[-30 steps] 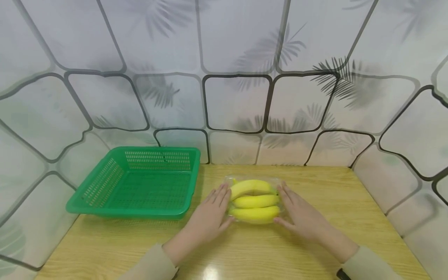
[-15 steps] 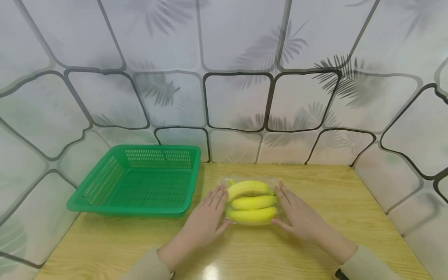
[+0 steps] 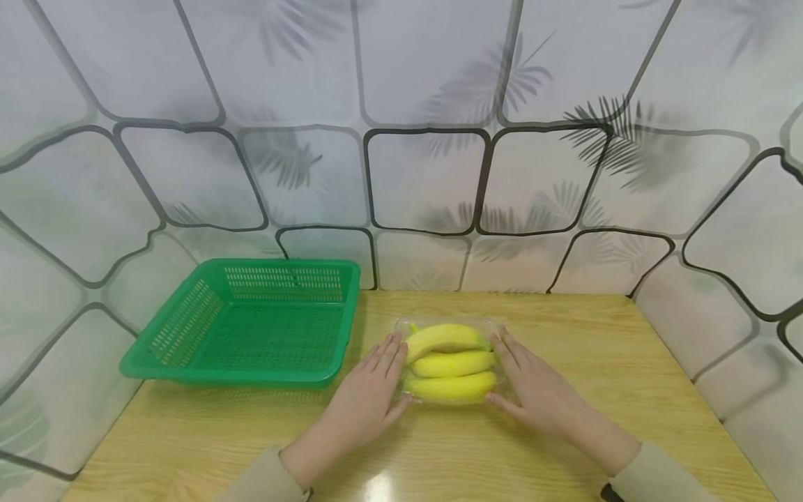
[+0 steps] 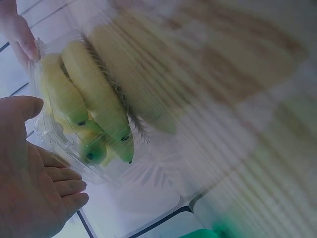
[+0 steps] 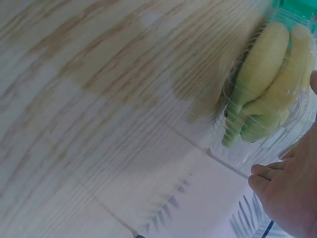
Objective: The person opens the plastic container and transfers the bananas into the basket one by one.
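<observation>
A clear plastic box (image 3: pixel 439 321) holding several yellow bananas (image 3: pixel 453 363) lies on the table. My left hand (image 3: pixel 366 396) touches its left side, and my right hand (image 3: pixel 538 383) touches its right side. Both hands have fairly straight fingers, with the thumbs spread toward the near corners. In the left wrist view, banana tips (image 4: pixel 96 148) show green through the clear wall, beside the left palm (image 4: pixel 34 193). The right wrist view has the right fingers (image 5: pixel 267 173) along the box's other end.
To the left stands a green plastic basket (image 3: pixel 232 381) with slotted walls and nothing in it. The wooden table (image 3: pixel 564 317) meets a patterned backdrop (image 3: pixel 420 181) behind, with more of it at both sides.
The box of bananas has slid slightly left, both hands moving along with it. Over the last half second almost nothing has moved.
</observation>
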`<state>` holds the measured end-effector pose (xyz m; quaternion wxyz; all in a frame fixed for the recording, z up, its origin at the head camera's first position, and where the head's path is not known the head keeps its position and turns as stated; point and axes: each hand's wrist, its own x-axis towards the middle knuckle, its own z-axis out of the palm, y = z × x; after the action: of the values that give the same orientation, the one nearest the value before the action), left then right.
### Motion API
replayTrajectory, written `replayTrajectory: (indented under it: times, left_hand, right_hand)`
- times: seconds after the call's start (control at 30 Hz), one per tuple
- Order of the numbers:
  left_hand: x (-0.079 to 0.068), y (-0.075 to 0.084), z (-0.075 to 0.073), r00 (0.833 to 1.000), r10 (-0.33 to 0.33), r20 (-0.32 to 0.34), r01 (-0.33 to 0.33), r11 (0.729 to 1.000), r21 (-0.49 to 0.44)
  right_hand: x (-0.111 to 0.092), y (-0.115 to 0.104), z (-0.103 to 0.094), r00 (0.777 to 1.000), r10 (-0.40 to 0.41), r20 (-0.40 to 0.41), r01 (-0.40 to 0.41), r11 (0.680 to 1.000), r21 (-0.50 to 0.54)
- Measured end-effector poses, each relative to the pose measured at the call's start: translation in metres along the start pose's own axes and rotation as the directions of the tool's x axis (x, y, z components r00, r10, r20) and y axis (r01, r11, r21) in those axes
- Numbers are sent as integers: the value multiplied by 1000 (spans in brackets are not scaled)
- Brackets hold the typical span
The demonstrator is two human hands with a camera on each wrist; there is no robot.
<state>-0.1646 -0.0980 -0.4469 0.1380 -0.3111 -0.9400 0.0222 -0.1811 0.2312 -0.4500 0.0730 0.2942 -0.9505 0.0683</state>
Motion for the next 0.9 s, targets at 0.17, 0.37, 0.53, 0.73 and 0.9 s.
replayTrajectory:
  times: [0.17, 0.37, 0.53, 0.73, 0.9]
  left_hand:
    - [-3, 1, -2, 1000, -1, 4, 1, 1000, -12]
    - [-7, 2, -1, 1000, -5, 18, 5, 1000, -18]
    - [-10, 3, -2, 1000, -5, 20, 6, 1000, -19]
    - [-12, 3, -4, 1000, -1, 31, 2, 1000, -29]
    - [-14, 4, -4, 999, 1, 32, 0, 999, -34]
  right_hand:
    - [-2, -3, -2, 1000, 1, 9, -1, 1000, 5]
    - [-5, -7, -1, 1000, -7, -11, 7, 1000, -10]
    - [-8, -9, 0, 1000, -11, -24, 11, 1000, -16]
    - [-10, -11, 1, 999, -10, -36, 9, 1000, -17]
    - [-12, -13, 1, 999, -8, -49, 8, 1000, -15]
